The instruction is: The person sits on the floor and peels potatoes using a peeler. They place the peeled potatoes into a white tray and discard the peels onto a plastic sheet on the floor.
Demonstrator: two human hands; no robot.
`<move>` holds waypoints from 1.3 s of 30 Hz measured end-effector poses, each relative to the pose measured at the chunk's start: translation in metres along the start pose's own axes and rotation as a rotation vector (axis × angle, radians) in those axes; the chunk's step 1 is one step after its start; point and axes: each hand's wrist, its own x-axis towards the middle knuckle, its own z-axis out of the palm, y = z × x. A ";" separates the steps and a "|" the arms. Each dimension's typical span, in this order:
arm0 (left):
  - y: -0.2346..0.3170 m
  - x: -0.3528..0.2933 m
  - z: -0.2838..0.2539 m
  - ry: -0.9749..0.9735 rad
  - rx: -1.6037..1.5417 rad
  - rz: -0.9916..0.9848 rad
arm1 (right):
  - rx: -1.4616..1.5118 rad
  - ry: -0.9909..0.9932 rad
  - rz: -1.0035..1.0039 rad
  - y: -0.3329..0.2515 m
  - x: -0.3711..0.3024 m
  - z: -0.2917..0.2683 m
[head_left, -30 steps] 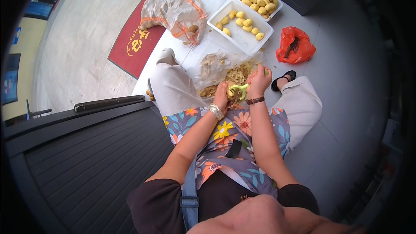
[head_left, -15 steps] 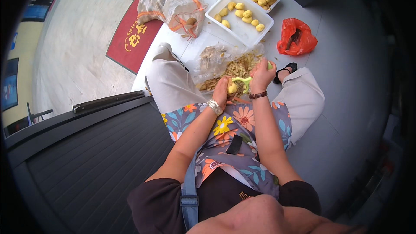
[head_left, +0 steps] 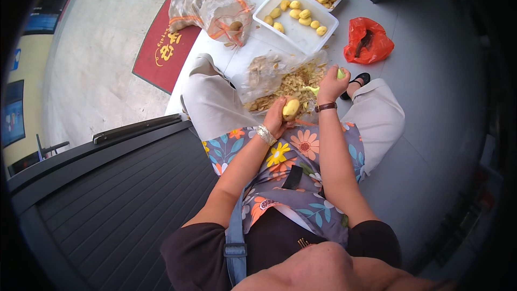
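Observation:
A yellow potato (head_left: 291,109), largely peeled, rests in my left hand (head_left: 277,116), whose fingers are closed around it. My right hand (head_left: 330,85) grips a light green peeler (head_left: 312,90) by its handle; the head of the tool points left, over the peelings, apart from the potato. Below and beyond both hands a clear plastic bag (head_left: 262,71) lies spread open, with a heap of potato peelings (head_left: 285,87) on it. Farther off, a white tub (head_left: 298,37) holds several peeled potatoes.
A second white tub (head_left: 341,3) behind is full of potatoes. At far left a clear bag with orange stripes (head_left: 207,8) lies partly over a red mat (head_left: 156,48). A red plastic bag (head_left: 371,48) sits at right. A dark slatted panel (head_left: 124,199) stands at my left.
My right hand has drawn the peeler away from the potato, to the right and slightly farther off. The potato stays in my left hand, now showing more of its surface.

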 end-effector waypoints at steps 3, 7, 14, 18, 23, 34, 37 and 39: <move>0.009 -0.002 -0.003 -0.075 -0.016 -0.027 | 0.068 -0.067 0.181 -0.003 0.028 -0.018; 0.011 0.002 -0.005 -0.048 -0.111 -0.053 | 0.125 -0.057 0.146 -0.024 -0.006 -0.004; -0.003 0.010 -0.009 -0.113 -0.248 -0.150 | 0.230 -0.151 0.284 -0.025 -0.049 0.004; 0.003 0.002 -0.005 -0.102 -0.090 -0.091 | 0.206 -0.002 0.186 -0.013 -0.013 0.001; 0.002 0.008 -0.013 -0.045 -0.170 -0.132 | 0.165 -0.036 0.140 -0.017 0.015 -0.013; 0.005 0.000 0.001 0.143 0.252 0.126 | 0.016 -0.002 -0.008 -0.009 0.001 0.001; 0.005 0.001 0.001 0.185 0.364 0.212 | 0.208 -0.007 0.236 -0.017 0.011 -0.014; -0.002 0.009 -0.012 0.212 0.486 0.298 | 0.209 -0.088 0.292 -0.033 -0.013 -0.004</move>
